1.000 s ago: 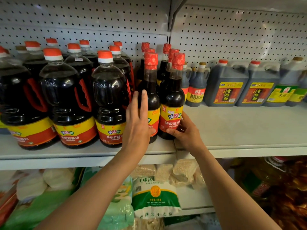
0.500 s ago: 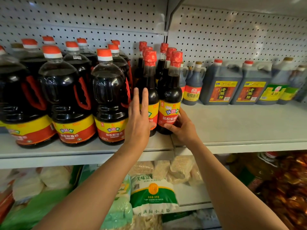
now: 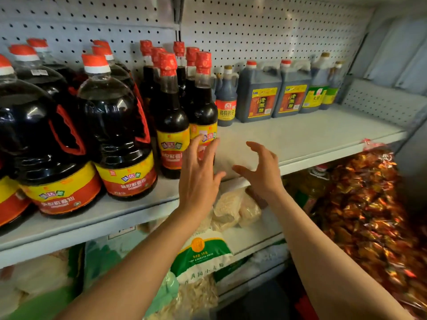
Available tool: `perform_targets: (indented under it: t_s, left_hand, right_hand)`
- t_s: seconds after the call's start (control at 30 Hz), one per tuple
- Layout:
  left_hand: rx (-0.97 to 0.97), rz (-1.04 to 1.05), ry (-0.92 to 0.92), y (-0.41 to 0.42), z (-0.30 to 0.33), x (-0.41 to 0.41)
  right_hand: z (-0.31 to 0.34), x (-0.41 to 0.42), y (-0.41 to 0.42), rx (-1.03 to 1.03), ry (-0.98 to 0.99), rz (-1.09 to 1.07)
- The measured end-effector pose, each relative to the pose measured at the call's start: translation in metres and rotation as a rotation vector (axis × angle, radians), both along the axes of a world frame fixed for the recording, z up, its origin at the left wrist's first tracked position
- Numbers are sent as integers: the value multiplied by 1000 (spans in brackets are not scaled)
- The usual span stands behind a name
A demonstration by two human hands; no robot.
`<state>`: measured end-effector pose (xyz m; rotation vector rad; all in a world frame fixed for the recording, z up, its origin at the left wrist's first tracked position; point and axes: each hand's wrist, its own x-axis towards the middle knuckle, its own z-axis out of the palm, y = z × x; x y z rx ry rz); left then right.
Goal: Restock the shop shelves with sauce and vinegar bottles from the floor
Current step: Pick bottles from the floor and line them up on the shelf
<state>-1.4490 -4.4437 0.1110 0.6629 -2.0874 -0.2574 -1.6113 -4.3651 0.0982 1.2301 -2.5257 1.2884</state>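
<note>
Several tall dark sauce bottles with red caps stand in a cluster on the grey shelf [image 3: 300,139]; the front two are a left bottle [image 3: 169,121] and a right bottle [image 3: 203,105]. My left hand [image 3: 199,174] hovers in front of them, fingers spread, holding nothing. My right hand [image 3: 260,169] is just to the right, over the shelf edge, fingers curled apart and empty. Large round sauce jugs [image 3: 115,125] with red handles fill the shelf's left side.
Square vinegar jugs [image 3: 258,98] and smaller bottles [image 3: 226,98] line the back of the shelf on the right. Bare shelf lies in front of them. Below are noodle packs [image 3: 233,211], a flour bag [image 3: 201,255] and a big bag of wrapped snacks [image 3: 369,215].
My right hand has let go of the front right sauce bottle and both hands have pulled back from the bottles. The view has swung to the right.
</note>
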Motion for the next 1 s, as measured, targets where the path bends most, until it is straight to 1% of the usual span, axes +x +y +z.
perform_targets:
  t_s: [0.07,0.17,0.4,0.53,0.67,0.83,0.9,1.0]
  left_hand:
    - [99,-87,-55,10,-18,-3]
    - [240,-189,-142,23,-47,-2]
    - [322,-399,-281,60,-124,10]
    - [355,-475,-368,88,-174,23]
    - [414,-530,-496,107,-230,32]
    - [515,-568,-687,119,-318,25]
    - [555,-593,-768,124,-361,23]
    - [673,-622,-903,131,-432,22]
  right_hand:
    - [-5,4,25,74,86,-73]
    - [-20,15,64,209,79,-187]
    - [-102,66,158,470,58,-378]
    - [-157,95,207,561,-59,-472]
    - [-216,113,241,638,-199,-526]
    - [-314,124,272,689,-370,-588]
    - [-360,131,285,687,-480,-635]
    - [-434,146,303,606,-639,-725]
